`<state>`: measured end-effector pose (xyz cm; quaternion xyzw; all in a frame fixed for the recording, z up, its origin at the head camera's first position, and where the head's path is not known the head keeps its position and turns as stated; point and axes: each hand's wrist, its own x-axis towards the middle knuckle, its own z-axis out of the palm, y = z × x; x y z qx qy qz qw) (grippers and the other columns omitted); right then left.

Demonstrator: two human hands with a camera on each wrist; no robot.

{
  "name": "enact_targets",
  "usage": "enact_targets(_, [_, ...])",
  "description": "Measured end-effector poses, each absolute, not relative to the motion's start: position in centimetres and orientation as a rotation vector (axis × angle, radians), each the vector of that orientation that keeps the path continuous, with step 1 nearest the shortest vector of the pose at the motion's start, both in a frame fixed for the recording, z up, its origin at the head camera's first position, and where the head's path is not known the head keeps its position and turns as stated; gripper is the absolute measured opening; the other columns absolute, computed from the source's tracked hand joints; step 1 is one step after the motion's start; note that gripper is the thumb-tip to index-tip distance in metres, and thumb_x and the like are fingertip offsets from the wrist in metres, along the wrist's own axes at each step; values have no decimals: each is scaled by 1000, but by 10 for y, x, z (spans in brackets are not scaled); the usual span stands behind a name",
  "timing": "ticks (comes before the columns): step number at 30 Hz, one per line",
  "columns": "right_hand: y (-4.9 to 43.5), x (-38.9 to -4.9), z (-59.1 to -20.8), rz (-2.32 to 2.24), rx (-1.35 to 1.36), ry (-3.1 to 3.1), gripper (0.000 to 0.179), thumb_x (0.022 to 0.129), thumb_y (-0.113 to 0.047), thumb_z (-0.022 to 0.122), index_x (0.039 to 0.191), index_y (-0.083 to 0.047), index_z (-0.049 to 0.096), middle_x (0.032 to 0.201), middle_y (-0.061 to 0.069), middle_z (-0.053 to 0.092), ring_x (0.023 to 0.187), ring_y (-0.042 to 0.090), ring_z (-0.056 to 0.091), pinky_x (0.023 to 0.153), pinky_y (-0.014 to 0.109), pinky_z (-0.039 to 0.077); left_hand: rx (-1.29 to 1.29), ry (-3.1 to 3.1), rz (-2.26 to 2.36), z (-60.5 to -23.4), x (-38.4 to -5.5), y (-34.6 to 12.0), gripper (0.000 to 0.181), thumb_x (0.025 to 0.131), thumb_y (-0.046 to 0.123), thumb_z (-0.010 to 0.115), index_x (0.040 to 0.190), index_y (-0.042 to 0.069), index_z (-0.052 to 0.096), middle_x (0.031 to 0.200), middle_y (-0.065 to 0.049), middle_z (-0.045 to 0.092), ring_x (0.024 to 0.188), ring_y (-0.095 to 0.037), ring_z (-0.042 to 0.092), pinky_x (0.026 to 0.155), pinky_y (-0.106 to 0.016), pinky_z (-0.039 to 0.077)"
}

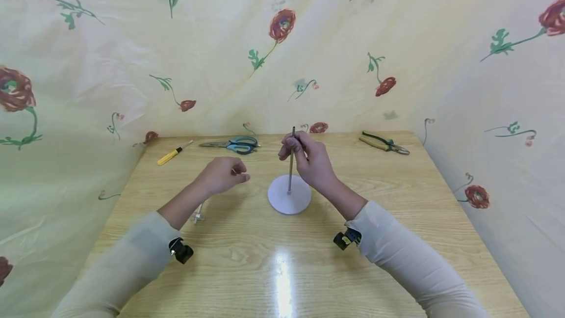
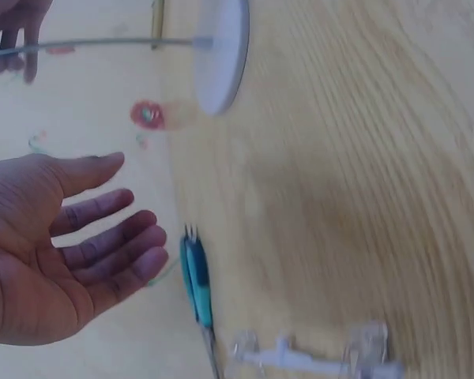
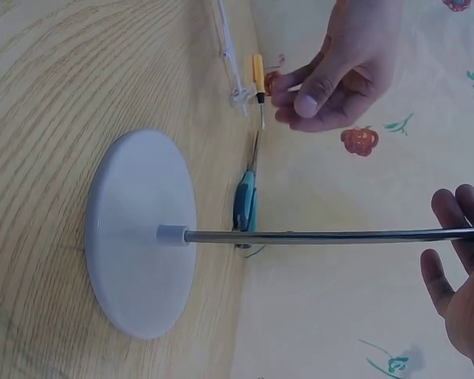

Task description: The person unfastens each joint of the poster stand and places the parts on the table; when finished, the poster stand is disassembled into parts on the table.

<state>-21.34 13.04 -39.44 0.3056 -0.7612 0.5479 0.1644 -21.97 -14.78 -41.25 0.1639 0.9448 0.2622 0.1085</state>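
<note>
A round white base (image 1: 282, 205) stands on the wooden table, with a thin metal rod (image 3: 324, 237) rising upright from the white socket at its middle. My right hand (image 1: 311, 158) pinches this rod near its upper end, between thumb and fingers. To the left of the base, my left hand (image 1: 220, 174) hovers over the table, its fingers loosely bent and holding nothing. Below the left wrist lies a white plastic piece with clear ends (image 2: 300, 359), partly hidden by the arm in the head view.
At the back of the table lie a yellow-handled screwdriver (image 1: 174, 153), blue-and-black scissors (image 1: 240, 145) and pliers (image 1: 384, 142). A flowered cloth (image 1: 212, 63) hangs behind and along both sides.
</note>
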Motion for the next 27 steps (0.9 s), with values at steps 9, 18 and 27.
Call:
enact_targets(9, [131, -214, -395, 1560, 898, -2164, 18, 115, -3, 51, 111, 7, 66, 91, 19, 78, 84, 34, 80, 82, 37, 70, 678, 2769, 693, -435, -215, -102, 52, 106, 37, 76, 147, 6, 69, 155, -17, 67, 146, -39, 63, 123, -56, 50])
enact_targets(18, [131, -213, -397, 1546, 865, -2188, 19, 116, -4, 51, 113, 8, 66, 92, 18, 78, 85, 33, 80, 85, 35, 69, 850, 2757, 538, -455, -209, -71, 70, 105, 42, 77, 157, -1, 58, 171, -23, 47, 163, -42, 42, 133, -57, 38])
enact_targets(27, [131, -213, -397, 1562, 865, -2173, 19, 116, -4, 51, 112, 6, 66, 91, 18, 79, 84, 33, 80, 84, 36, 69, 940, 2693, 495, -476, -212, -59, 80, 106, 48, 74, 164, -1, 49, 176, -23, 38, 166, -41, 35, 134, -55, 37])
